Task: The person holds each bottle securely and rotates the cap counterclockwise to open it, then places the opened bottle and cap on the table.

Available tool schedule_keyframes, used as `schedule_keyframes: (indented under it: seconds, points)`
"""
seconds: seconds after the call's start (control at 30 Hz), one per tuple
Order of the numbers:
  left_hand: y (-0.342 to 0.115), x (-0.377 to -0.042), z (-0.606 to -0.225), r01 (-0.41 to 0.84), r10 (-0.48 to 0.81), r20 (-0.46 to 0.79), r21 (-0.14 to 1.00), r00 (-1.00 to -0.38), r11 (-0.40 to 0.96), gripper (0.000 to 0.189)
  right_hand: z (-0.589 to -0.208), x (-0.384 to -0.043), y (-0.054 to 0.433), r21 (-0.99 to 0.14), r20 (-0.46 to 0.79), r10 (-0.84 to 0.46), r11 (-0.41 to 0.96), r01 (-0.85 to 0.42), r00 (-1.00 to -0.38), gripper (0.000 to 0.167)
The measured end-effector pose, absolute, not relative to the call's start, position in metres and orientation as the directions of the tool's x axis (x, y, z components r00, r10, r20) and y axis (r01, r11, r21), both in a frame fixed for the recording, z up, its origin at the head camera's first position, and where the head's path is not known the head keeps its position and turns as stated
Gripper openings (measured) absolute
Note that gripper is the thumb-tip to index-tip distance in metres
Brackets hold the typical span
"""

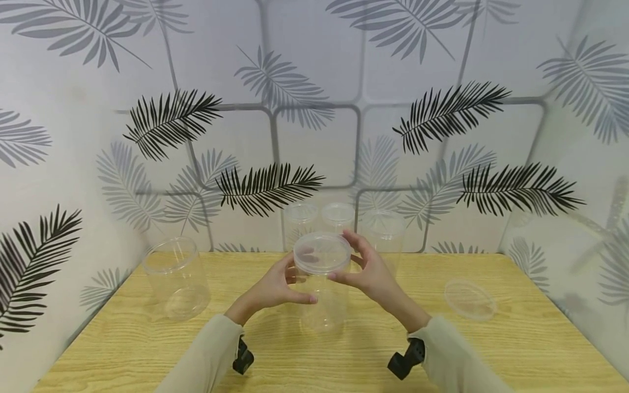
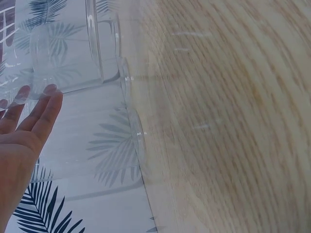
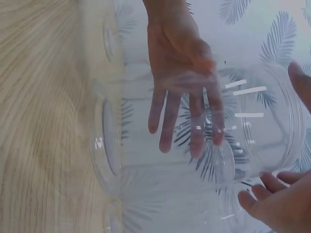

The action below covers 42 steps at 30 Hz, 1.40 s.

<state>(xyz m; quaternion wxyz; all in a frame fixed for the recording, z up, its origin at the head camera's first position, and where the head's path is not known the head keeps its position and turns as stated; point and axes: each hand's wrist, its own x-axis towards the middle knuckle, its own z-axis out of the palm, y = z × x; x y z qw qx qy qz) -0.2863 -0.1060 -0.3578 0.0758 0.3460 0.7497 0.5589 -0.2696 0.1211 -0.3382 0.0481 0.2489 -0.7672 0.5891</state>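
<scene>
A clear plastic jar (image 1: 321,314) stands upright at the middle of the table, with a round clear lid (image 1: 321,252) on its mouth. My left hand (image 1: 277,285) holds the jar's left side below the lid, thumb in front and fingers behind. The right wrist view shows that hand's fingers through the transparent wall. On the other side, my right hand (image 1: 371,272) grips the lid at its right edge, its thumb on the front of the rim and its fingers at the back.
An open clear jar (image 1: 179,289) without a lid stands on the left of the wooden table (image 1: 118,349). A loose clear lid (image 1: 470,299) lies flat on the right. Behind my hands are two narrower lidded jars (image 1: 301,215) and a wider one (image 1: 385,229), near the patterned wall.
</scene>
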Motion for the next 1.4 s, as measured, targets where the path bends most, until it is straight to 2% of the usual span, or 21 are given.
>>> schedule_keyframes:
  seconds: [0.17,0.4,0.53,0.67,0.9,1.03,1.27,1.4]
  points:
    - [-0.106,-0.286,-0.356,0.441,0.605,0.273,0.885,-0.748,0.146,0.09,-0.339,-0.264,0.114,-0.865,0.383,-0.251,0.241,-0.44,-0.889,0.084]
    - [-0.106,-0.286,-0.357,0.44,0.607,0.28,0.889,-0.744,0.129,0.09,-0.34,-0.266,0.113,-0.853,0.398,-0.246,0.256,-0.455,-0.884,0.081]
    - [-0.106,-0.285,-0.355,0.436,0.606,0.275,0.89,-0.746,0.134,0.091,-0.338,-0.269,0.117,-0.858,0.389,-0.3,0.226,-0.462,-0.871,0.081]
    - [-0.106,-0.283,-0.354,0.436,0.614,0.273,0.89,-0.741,0.131,0.091,-0.335,-0.276,0.125,-0.884,0.358,-0.408,0.142,-0.446,-0.84,0.08]
    - [-0.106,-0.282,-0.352,0.432,0.633,0.273,0.895,-0.724,0.109,0.088,-0.334,-0.295,0.139,-0.94,0.301,-0.626,-0.069,-0.333,-0.72,0.077]
    - [-0.106,-0.282,-0.352,0.438,0.642,0.273,0.892,-0.716,0.11,0.088,-0.334,-0.3,0.143,-0.948,0.298,-0.68,-0.132,-0.289,-0.669,0.078]
    - [-0.106,-0.282,-0.353,0.442,0.639,0.273,0.89,-0.719,0.116,0.088,-0.332,-0.298,0.143,-0.95,0.301,-0.686,-0.151,-0.274,-0.662,0.08]
    - [-0.107,-0.282,-0.353,0.441,0.629,0.273,0.889,-0.728,0.124,0.089,-0.332,-0.294,0.142,-0.945,0.312,-0.644,-0.138,-0.295,-0.698,0.083]
